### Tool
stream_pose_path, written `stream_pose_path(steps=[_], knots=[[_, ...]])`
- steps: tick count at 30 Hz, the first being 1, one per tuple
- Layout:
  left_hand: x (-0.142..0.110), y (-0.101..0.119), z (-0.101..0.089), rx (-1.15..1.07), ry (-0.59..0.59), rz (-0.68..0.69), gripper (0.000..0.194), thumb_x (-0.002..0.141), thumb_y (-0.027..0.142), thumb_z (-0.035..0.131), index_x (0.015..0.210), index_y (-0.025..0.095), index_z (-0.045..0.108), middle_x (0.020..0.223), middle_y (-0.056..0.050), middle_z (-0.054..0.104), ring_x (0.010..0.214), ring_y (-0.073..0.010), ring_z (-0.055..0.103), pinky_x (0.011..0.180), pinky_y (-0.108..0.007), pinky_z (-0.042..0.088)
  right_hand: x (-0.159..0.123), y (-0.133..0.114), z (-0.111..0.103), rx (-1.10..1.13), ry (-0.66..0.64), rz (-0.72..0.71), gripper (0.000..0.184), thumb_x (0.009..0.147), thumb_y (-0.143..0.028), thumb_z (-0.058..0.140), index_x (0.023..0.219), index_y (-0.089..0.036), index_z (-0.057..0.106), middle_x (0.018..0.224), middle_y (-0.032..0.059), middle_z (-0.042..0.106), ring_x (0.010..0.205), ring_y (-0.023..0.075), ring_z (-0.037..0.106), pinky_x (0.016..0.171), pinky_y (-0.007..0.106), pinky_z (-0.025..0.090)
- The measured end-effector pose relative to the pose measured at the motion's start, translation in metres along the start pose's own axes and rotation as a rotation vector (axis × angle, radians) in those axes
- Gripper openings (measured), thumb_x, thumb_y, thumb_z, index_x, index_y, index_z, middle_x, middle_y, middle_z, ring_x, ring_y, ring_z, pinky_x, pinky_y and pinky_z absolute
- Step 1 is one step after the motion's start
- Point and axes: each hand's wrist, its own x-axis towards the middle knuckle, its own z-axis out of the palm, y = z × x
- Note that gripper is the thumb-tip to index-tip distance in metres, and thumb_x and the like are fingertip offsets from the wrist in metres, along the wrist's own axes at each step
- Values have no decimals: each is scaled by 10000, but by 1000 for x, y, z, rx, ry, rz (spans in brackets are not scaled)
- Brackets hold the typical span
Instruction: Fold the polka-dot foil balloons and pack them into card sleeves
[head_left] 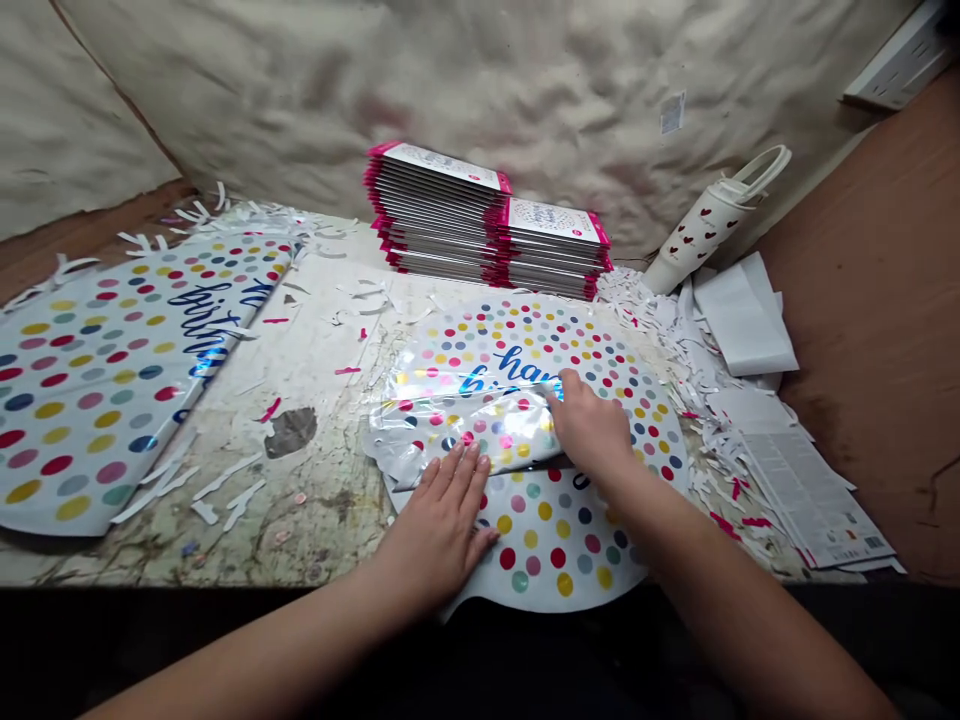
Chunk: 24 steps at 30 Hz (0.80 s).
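My left hand lies with its fingers stretched out on the lower edge of a folded, polka-dot foil balloon. My right hand is closed at the right end of that folded part, fingers pressed together on the foil near blue lettering. Beneath spreads a flat, round, white foil balloon with coloured dots; whether it is one sheet or a stack I cannot tell. Another dotted foil balloon with blue "birthday" lettering lies flat, with a straight edge on its right, at the table's left.
Two stacks of pink-edged packets stand against the covered back wall. A white tumbler with hearts leans at the back right. Paper shreds and a printed sheet lie along the right side. A grey patch marks the worn tabletop.
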Motion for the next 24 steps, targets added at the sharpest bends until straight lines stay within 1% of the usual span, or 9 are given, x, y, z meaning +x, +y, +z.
stream_pose_path(steps=[4,6,10,13,16,19,21,22,24], knots=[[-4,-12,-1,-10,-53,15,689,880,543,296,1377,66,318,1431,-182,275,1331,-328,232,1048,-485,271,-36,-8,12,-94,54,-660,452,862,-157,396,1311,-108,413,1338,169,454,1228,299,423,1015,489,326],[-5,-14,-6,-10,-77,23,686,881,542,296,1385,77,301,1441,-173,253,1339,-321,210,1053,-477,264,-42,0,20,-180,2,-702,453,836,-91,396,1284,-53,445,1319,207,460,1224,320,430,1027,541,302],[-2,-11,-13,-18,-92,24,642,893,503,285,1381,87,313,1442,-164,257,1341,-304,214,1052,-473,271,-44,17,19,-208,87,-550,404,820,-19,403,1200,-43,538,1203,237,553,1141,330,517,999,565,347],[6,-9,-13,28,-51,-39,555,877,356,360,1346,59,372,1392,-192,362,1298,-309,319,1034,-467,311,-63,13,8,-36,203,-794,348,852,-64,431,1163,-123,576,1131,160,627,1165,298,502,1037,552,314],[13,-11,-14,40,-35,-62,500,823,156,388,1313,61,422,1338,-197,445,1253,-298,398,1007,-431,366,-87,10,3,101,309,-1016,373,868,-152,475,1229,-234,518,1231,76,576,1251,256,409,1085,510,256],[15,-17,-15,-52,-80,2,521,844,179,412,1363,177,367,1368,-154,423,1266,-295,379,1002,-430,378,-94,27,12,226,390,-694,615,842,-274,538,1396,-274,269,1414,88,364,1322,283,275,1072,534,258],[15,-21,-15,-112,-127,85,543,856,226,440,1382,278,319,1410,-123,369,1292,-313,328,1005,-457,366,-90,42,20,291,328,-424,808,808,-317,572,1443,-210,84,1466,136,235,1342,302,212,1052,528,302],[15,-22,-15,-132,-148,128,550,855,235,454,1379,323,310,1430,-108,337,1304,-324,298,1008,-474,354,-86,48,23,305,285,-377,856,801,-310,575,1444,-173,27,1474,156,199,1347,299,198,1047,512,319],[15,-22,-14,-155,-181,212,572,844,238,480,1370,374,302,1465,-85,267,1327,-343,229,1023,-509,314,-79,55,27,274,236,-492,821,817,-243,541,1443,-156,18,1470,164,210,1350,284,193,1057,501,302]])
